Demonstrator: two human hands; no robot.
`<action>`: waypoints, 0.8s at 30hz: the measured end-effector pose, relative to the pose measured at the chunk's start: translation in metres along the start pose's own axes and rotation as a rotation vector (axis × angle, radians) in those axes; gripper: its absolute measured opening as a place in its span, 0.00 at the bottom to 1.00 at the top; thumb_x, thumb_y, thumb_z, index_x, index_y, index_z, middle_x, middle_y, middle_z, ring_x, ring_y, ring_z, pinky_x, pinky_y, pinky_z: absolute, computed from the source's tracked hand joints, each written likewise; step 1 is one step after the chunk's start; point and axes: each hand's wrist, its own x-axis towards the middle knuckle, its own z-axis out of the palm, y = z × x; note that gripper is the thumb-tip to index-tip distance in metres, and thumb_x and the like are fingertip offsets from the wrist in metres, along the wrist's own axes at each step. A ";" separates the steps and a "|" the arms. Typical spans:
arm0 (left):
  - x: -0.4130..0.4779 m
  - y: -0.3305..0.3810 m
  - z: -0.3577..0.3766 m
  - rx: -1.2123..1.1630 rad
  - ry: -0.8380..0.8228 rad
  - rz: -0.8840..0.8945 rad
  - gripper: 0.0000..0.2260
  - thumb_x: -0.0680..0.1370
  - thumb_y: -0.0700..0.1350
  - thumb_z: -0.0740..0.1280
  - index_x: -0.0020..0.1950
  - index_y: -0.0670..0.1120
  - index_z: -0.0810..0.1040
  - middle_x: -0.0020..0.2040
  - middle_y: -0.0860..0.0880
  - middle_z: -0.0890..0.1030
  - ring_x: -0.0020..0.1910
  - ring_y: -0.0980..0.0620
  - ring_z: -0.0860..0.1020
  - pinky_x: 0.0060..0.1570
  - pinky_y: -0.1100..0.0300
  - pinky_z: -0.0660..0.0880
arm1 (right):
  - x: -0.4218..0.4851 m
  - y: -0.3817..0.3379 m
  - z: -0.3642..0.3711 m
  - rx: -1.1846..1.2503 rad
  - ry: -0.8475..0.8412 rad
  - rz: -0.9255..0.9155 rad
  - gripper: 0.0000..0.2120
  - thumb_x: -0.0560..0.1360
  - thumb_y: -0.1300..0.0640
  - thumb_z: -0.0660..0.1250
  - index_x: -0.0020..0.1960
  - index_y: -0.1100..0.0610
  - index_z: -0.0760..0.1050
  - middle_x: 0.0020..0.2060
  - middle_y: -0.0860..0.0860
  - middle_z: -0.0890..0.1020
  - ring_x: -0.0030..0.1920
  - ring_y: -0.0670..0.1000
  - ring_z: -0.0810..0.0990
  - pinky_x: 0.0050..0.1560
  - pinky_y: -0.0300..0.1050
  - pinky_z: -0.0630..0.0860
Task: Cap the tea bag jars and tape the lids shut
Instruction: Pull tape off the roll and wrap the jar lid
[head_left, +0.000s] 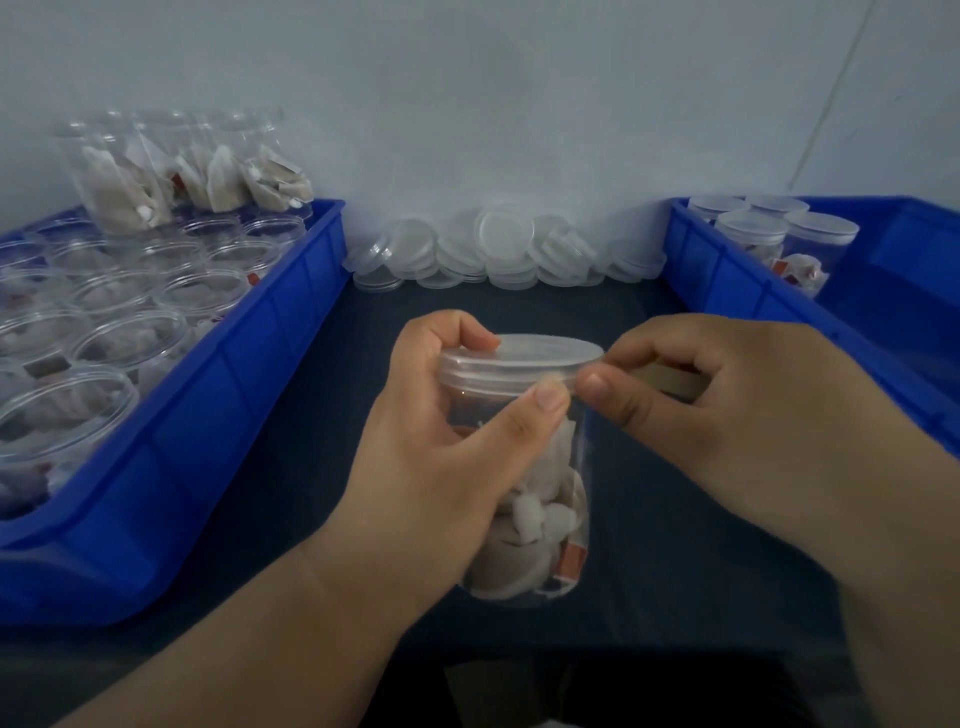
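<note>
In the head view the left hand (436, 452) grips the tea bag jar (540, 519), fingers curled round its far side and thumb pressed on the near rim of its lid (519, 353). Just right of the jar, the right hand (727, 395) pinches a strip of tape (667, 378) between thumb and curled fingers, the strip's end meeting the lid rim beside the left thumb. Behind the jar lies a heap of loose lids (498, 254), with a blue bin (182, 452) to its left and another (737, 280) to its right.
</note>
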 end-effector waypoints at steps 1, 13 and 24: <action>0.001 0.000 -0.001 0.010 -0.011 -0.020 0.19 0.66 0.63 0.71 0.53 0.63 0.72 0.49 0.61 0.83 0.47 0.60 0.84 0.39 0.70 0.78 | 0.001 0.003 0.001 0.005 -0.030 0.002 0.31 0.63 0.18 0.43 0.45 0.36 0.74 0.47 0.21 0.71 0.47 0.25 0.71 0.34 0.31 0.64; 0.007 -0.005 -0.006 -0.176 0.049 -0.294 0.18 0.60 0.65 0.75 0.45 0.60 0.80 0.46 0.50 0.86 0.48 0.47 0.86 0.43 0.46 0.84 | -0.001 0.022 -0.009 0.302 -0.033 -0.054 0.17 0.72 0.32 0.57 0.59 0.32 0.71 0.31 0.45 0.81 0.30 0.42 0.77 0.32 0.27 0.70; 0.002 0.000 -0.005 -0.406 0.033 -0.400 0.29 0.62 0.56 0.79 0.58 0.47 0.78 0.54 0.44 0.86 0.54 0.38 0.85 0.48 0.32 0.81 | -0.002 0.022 0.004 0.298 0.087 -0.028 0.18 0.70 0.37 0.63 0.58 0.37 0.74 0.35 0.45 0.81 0.33 0.42 0.78 0.32 0.25 0.69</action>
